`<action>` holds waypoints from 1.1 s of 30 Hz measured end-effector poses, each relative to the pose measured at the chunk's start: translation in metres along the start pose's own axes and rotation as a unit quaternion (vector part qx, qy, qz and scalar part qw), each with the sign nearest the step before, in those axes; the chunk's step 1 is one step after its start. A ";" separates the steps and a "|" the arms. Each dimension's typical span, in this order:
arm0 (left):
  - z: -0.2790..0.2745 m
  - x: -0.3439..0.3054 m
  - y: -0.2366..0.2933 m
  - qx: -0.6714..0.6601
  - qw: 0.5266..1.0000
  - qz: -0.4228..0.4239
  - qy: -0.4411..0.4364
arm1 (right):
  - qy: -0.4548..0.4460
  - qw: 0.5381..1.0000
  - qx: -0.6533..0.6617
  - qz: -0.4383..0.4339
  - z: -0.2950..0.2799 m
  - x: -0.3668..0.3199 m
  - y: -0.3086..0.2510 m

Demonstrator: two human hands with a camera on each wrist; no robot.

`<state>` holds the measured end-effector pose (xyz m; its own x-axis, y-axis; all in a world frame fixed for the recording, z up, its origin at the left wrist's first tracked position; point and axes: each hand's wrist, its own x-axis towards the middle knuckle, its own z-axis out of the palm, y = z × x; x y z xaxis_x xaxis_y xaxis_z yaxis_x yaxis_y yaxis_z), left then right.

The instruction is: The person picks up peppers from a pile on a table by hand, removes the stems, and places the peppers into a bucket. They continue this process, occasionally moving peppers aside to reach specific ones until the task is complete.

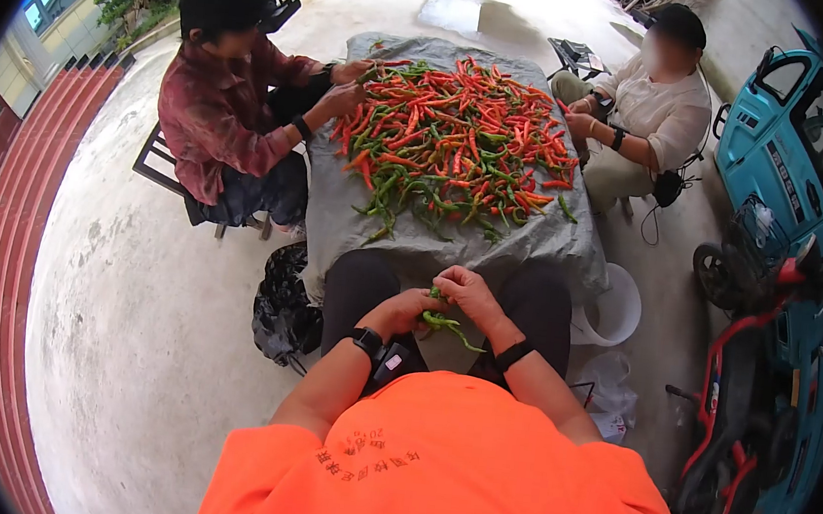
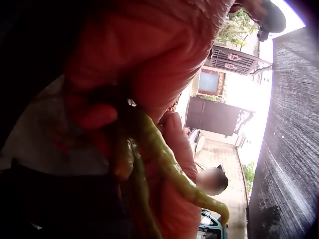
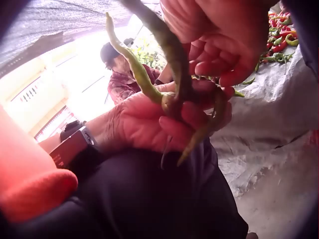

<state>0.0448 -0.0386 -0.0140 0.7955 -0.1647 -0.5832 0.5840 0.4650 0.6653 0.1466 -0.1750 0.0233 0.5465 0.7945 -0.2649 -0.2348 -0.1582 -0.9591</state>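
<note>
Above the lap, the left hand (image 1: 408, 312) holds several green peppers (image 1: 445, 324), its fingers curled round their stem ends. In the left wrist view a long green pepper (image 2: 172, 169) hangs from that hand (image 2: 144, 59). The right hand (image 1: 468, 292) is close against the left at the top of the bunch, fingertips bent in. The right wrist view has the left hand (image 3: 149, 119) palm up beneath the peppers (image 3: 137, 69), and the right hand (image 3: 219, 35) over them with curled fingers; whether it pinches a stem is hard to make out.
A cloth-covered table (image 1: 335, 230) in front bears a heap of red and green peppers (image 1: 462, 143). One person (image 1: 228, 101) sits at its left, another (image 1: 653, 112) at its right. A black bag (image 1: 286, 304) lies left, a white bucket (image 1: 615, 306) right. Vehicles stand far right.
</note>
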 end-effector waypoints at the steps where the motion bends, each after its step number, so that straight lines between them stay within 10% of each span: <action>1: -0.004 0.005 -0.005 -0.006 1.000 0.005 0.008 | -0.028 1.000 -0.004 0.010 0.002 -0.003 -0.002; 6: 0.002 -0.003 0.002 -0.061 0.996 0.040 0.049 | 0.080 0.979 -0.181 -0.054 -0.015 0.012 -0.014; 12: -0.016 0.006 -0.002 -0.233 0.954 0.139 0.126 | 0.188 0.936 -0.094 -0.283 -0.058 0.059 -0.070; 17: -0.016 0.004 0.000 -0.272 0.942 0.149 0.129 | 0.131 0.958 -0.174 -0.188 -0.041 0.036 -0.086; 22: -0.014 0.006 0.000 -0.233 0.952 0.139 0.140 | 0.077 0.826 -0.437 -0.349 0.002 0.001 -0.051; 29: -0.013 0.007 0.002 -0.179 0.964 0.133 0.144 | -0.004 0.997 -0.078 0.005 -0.027 0.018 -0.018; 33: -0.012 0.006 0.001 -0.179 0.967 0.146 0.111 | -0.098 0.944 -0.315 -0.017 -0.029 0.014 -0.003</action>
<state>0.0485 -0.0282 -0.0224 0.8402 0.1922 -0.5070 0.2143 0.7412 0.6361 0.1780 -0.1802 0.0196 0.3705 0.8892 -0.2685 0.3384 -0.3985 -0.8525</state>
